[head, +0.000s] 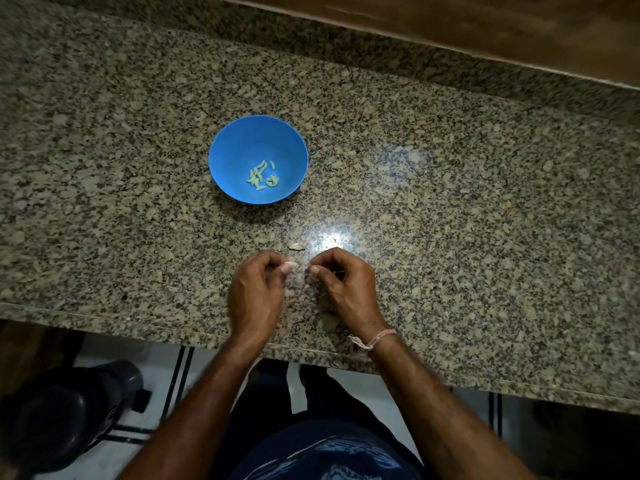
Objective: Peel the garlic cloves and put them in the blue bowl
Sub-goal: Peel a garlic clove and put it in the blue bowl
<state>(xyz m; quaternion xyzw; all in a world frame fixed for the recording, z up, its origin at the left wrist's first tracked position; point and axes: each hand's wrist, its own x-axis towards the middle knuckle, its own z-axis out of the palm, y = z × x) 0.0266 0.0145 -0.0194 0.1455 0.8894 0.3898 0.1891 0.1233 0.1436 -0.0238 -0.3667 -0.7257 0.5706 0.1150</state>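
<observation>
A blue bowl (258,140) stands on the granite counter, with several peeled garlic cloves (262,174) lying in its bottom. Nearer the front edge, my left hand (254,296) pinches a pale garlic clove (291,264) between thumb and fingers. My right hand (346,289) sits just right of it, fingers curled, pinching what looks like a thin strip of skin; it is too small to be sure. The two hands are a few centimetres apart. A small piece of garlic or skin (297,246) lies on the counter just beyond the hands.
The speckled granite counter (450,202) runs wide to both sides, with a raised back ledge and wood (485,26) beyond. Its front edge (104,315) passes under my wrists. A dark object (69,410) stands on the floor at lower left.
</observation>
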